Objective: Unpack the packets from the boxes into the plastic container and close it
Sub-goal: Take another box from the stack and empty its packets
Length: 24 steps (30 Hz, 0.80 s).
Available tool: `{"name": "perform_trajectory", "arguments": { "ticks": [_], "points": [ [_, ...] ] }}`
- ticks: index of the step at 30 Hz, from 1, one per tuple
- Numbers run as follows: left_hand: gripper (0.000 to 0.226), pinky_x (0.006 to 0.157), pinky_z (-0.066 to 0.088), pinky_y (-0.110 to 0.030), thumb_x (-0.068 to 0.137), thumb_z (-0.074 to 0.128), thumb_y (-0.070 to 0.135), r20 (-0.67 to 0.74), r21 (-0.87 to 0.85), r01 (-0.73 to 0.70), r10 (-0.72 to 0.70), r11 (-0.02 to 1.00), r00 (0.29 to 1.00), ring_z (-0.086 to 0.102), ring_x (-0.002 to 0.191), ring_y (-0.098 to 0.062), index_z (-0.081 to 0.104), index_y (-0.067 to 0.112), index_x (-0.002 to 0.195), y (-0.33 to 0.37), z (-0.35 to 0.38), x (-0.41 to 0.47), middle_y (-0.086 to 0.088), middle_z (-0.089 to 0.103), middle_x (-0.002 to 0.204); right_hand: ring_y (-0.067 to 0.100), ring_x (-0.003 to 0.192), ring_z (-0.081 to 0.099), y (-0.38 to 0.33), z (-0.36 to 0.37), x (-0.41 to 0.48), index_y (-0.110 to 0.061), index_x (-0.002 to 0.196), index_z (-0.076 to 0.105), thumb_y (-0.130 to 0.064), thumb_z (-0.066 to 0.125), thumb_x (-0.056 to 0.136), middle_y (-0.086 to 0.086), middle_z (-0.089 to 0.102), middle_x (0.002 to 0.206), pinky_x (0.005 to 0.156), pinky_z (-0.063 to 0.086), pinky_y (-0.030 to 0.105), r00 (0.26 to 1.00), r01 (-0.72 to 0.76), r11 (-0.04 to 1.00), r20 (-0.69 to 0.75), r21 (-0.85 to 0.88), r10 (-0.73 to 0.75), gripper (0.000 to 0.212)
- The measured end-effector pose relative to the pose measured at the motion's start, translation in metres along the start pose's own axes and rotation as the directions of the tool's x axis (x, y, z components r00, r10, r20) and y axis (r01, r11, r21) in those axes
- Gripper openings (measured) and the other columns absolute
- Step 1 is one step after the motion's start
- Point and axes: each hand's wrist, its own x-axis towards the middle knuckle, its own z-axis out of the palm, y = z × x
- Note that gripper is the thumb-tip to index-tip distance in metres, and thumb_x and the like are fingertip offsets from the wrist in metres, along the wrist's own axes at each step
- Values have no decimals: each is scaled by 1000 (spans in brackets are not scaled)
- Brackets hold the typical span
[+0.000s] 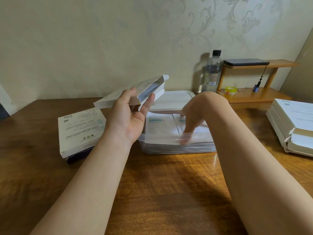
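Head view: left hand (pixel 130 116) round box (pixel 118 97), right hand (pixel 191 119) seemingly on packets (pixel 160 124).

Clear plastic container (pixel 194 135), glossy wooden table (pixel 169 184)

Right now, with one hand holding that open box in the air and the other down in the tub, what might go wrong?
1. The open box in the left hand is tilted, and the packets inside it could slide out if it tips further.
2. The stack of packets under the right hand looks high in the plastic container, so the lid behind it may not seat.
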Motion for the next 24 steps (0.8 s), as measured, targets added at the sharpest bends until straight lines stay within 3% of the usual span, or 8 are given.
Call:
{"name": "perform_trajectory", "arguments": {
  "ticks": [5, 9, 11, 13, 14, 16, 21, 24],
  "points": [
    [57, 74, 63, -42, 93, 69, 1, 2, -14, 17, -17, 1000, 1000, 66, 116, -34, 48, 6, 146, 2, -2, 3, -20, 62, 132, 38, 124, 52, -7, 0, -3, -28, 150, 38, -88, 76, 4, 6, 51, 143, 103, 45, 53, 998, -53, 998, -23, -39, 52, 163],
    [54, 77, 64, -41, 94, 68, 2, 5, 3, 20, -20, 1000, 1000, 71, 109, -33, 49, 3, 145, 3, 1, 1, -19, 65, 123, 32, 131, 49, -8, -7, -41, -23, 150, 40, -85, 71, 48, 3, 45, 150, 106, 43, 46, 983, 16, 1000, -180, 5, -15, 124],
    [51, 76, 64, -39, 94, 68, 4, 10, 14, 32, -32, 999, 999, 72, 106, -35, 50, 1, 141, 3, 1, 1, -24, 65, 126, 26, 118, 60, -2, -15, -49, -28, 145, 46, -73, 72, 62, 0, 49, 147, 100, 50, 43, 918, 172, 966, -386, 192, -87, 98],
    [50, 74, 64, -37, 94, 68, 6, 22, 19, 35, -36, 999, 999, 72, 108, -38, 51, 2, 140, 3, -2, 4, -27, 65, 128, 21, 91, 72, -3, -19, -54, -30, 128, 61, -56, 77, 75, -1, 68, 121, 84, 59, 42, 776, 424, 817, -622, 391, -104, 62],
    [50, 74, 64, -37, 94, 69, 8, 23, 21, 32, -33, 999, 999, 72, 108, -39, 51, 3, 140, 3, -3, 4, -27, 65, 128, 20, 82, 73, -6, -21, -55, -27, 118, 68, -45, 77, 81, 0, 73, 105, 76, 62, 41, 696, 525, 736, -713, 428, -82, 42],
    [49, 73, 63, -37, 94, 70, 11, 21, 21, 29, -30, 999, 999, 72, 107, -40, 51, 6, 139, 2, -5, 5, -27, 64, 129, 20, 76, 73, -15, -23, -58, -19, 103, 75, -28, 73, 89, 3, 74, 87, 66, 63, 38, 613, 637, 625, -788, 452, -54, 16],
    [31, 72, 63, -36, 98, 65, 12, 9, -7, 19, -18, 1000, 1000, 75, 100, -38, 57, 3, 126, 3, -2, 2, -27, 67, 123, 17, 63, 69, -23, -22, -53, -22, 101, 77, -22, 69, 92, 7, 74, 79, 60, 62, 33, 586, 694, 578, -804, 430, -105, 12],
    [18, 65, 63, -33, 98, 64, 12, -5, -28, 18, -18, 999, 1000, 77, 92, -37, 58, 4, 113, 5, 0, 0, -26, 69, 114, 22, 67, 72, -25, -22, -47, -18, 95, 77, -20, 68, 91, 9, 73, 76, 58, 62, 34, 544, 699, 597, -835, 394, -86, 9]
  ]
}}
